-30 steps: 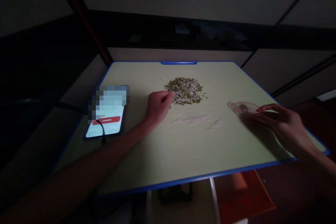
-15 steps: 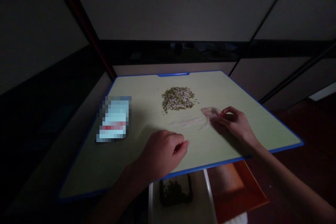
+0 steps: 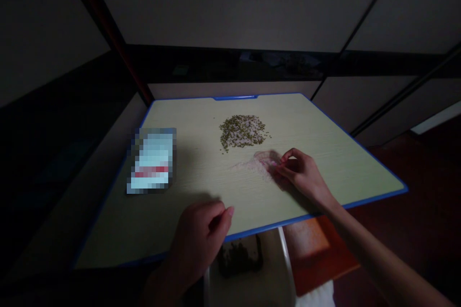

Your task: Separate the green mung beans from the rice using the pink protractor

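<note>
My right hand (image 3: 300, 172) is closed in a pinch on the edge of a crumpled, see-through plastic bag (image 3: 266, 158) with pinkish marks, low over the board. Beneath and left of the bag lies a smear of pale fine grains (image 3: 248, 165); where bag ends and grains begin is hard to tell. Behind it sits a heap of small green beans or seeds (image 3: 243, 130) mixed with whitish bits. My left hand (image 3: 201, 230) is curled, thumb against the fingers, over the board's front edge; nothing shows in it.
The pale tabletop (image 3: 309, 124) has a blue rim. At its left lies a blurred-out light item with a red band (image 3: 153, 160). Below the front edge are a white bin (image 3: 266, 283) with dark matter inside and an orange container (image 3: 320, 259). Panelled walls stand behind.
My right hand has moved left, drawing the bag over the pale grains. My left hand has pulled back left and toward me. The view has shifted slightly.
</note>
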The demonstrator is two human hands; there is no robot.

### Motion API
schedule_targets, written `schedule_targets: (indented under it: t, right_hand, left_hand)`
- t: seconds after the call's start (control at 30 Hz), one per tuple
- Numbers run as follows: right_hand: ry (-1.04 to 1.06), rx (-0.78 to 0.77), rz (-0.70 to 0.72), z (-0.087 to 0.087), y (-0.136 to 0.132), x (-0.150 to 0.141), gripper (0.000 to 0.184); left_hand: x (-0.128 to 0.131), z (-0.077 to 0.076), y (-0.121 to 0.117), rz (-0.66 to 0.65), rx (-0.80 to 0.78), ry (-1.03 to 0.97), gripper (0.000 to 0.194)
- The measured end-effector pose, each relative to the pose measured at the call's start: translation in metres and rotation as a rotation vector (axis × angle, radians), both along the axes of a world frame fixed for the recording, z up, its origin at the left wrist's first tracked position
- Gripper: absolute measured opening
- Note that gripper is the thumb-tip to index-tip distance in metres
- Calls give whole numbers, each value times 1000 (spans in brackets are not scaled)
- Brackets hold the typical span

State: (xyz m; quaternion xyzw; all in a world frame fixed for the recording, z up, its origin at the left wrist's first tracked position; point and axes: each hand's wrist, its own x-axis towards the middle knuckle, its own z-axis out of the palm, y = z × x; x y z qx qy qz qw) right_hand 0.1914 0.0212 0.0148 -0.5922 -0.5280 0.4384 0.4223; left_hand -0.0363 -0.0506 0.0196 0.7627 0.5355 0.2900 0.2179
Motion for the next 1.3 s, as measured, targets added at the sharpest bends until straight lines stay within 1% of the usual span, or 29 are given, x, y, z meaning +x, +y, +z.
schedule_targets:
  t: [0.1,0.2,0.23,0.27,0.33,0.37,0.43,0.53,0.63,0.73,0.87,1.03,1.17,1.3]
  right_hand:
    - [105,17,-71,5,-2,0,31]
    - [194,104,-158,9,-6,-4,42]
    - [182,133,-156,10,-8,-7,41]
    - [151,156,-146,10,-10,-12,34]
    - [87,166,-104,10,-15,-28,13]
    - [67,167,-80,10,-18,-37,8]
    - [7,198,-46,8,-21,-59,6]
    - [-84,269,22,4,-22,-89,10]
    - [-186,289,68,1,-22,-104,13]
    - [-300,300,66,2,-21,-104,13]
    - [-401,317,-9,4,-16,-90,11]
    - [-453,281,-110,2,-10,-73,10]
    - [-495,237,-199,1,-9,-64,11]
    - [-526,203,-271,2,-12,-57,12]
  left_hand:
    - [-8,-1,4,96,-33,-28,36]
    - [-11,-1,6,164,-73,-86,37]
    - [-12,-1,6,178,-94,-117,37]
    - [-12,-1,6,190,-121,-151,38]
    - [-14,-1,7,214,-171,-223,39]
    - [-15,-1,7,229,-189,-257,39]
    - [-16,-2,7,267,-204,-315,38]
    - [-17,-2,8,299,-219,-364,37]
    - [-16,-2,9,295,-229,-400,37]
    - [-16,-3,9,302,-248,-435,36]
    - [-16,-6,9,326,-271,-468,35]
    - [-16,-4,10,322,-234,-443,37]
    - [-15,-2,10,368,-258,-462,35]
    - [-12,2,8,388,-289,-481,35]
